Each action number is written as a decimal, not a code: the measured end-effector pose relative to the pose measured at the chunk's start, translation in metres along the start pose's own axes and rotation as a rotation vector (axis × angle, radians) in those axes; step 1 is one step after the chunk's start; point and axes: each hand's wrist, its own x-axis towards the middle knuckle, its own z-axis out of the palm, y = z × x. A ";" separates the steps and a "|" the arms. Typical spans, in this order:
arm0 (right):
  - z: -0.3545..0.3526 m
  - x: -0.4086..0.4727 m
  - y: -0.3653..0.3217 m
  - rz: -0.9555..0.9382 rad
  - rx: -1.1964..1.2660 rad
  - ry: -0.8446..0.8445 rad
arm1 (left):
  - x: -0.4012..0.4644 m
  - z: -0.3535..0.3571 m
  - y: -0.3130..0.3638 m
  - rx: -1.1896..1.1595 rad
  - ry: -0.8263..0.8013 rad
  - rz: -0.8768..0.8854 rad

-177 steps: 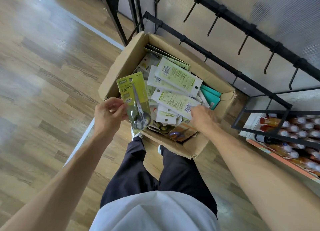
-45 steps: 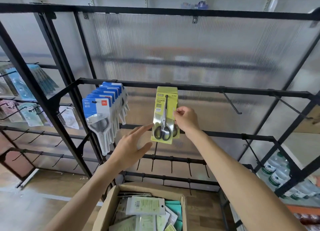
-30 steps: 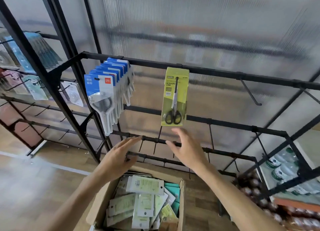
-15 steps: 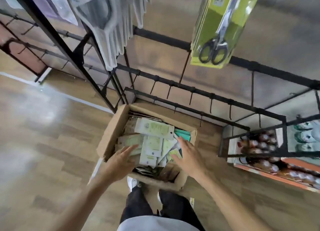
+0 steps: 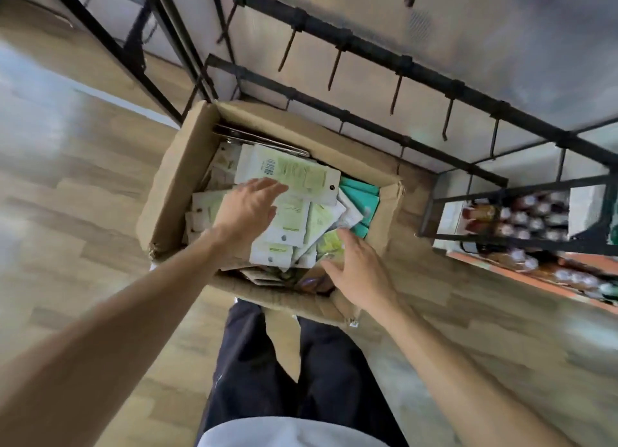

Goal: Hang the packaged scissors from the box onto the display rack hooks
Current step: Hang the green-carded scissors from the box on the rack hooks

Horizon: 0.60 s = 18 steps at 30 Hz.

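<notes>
- At the centre of the frame, an open cardboard box (image 5: pixel 174 185) stands on the wood-pattern floor (image 5: pixel 67 212), its far wall close under the lowest rail of the black display rack (image 5: pixel 351 115).
- Bare hooks (image 5: pixel 334 66) jut from the two rails crossing the upper half of the frame; the space in front of them is open.
- Right of the box, a lower rack frame holds rows of bottles (image 5: pixel 521 219); a strip of floor separates it from the box's right wall.
- The packaged scissors (image 5: pixel 291 175) lie in a loose heap inside the box, mostly pale green-and-white card backs facing up, with teal packs (image 5: pixel 361 192) along the right side.
- The left hand (image 5: pixel 245 212) hovers over the heap's left part, fingers straight and spread, holding nothing; contact with the cards cannot be told.
- The right hand (image 5: pixel 359 267) lies at the heap's lower right, near the box's near wall, fingers extended and loosely apart, gripping nothing.
- The person's dark trousers (image 5: pixel 267 363) fill the lower centre, just below the box's near wall.
</notes>
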 end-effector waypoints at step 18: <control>0.027 0.020 0.011 -0.005 0.047 0.032 | 0.010 -0.014 -0.050 0.069 0.151 0.042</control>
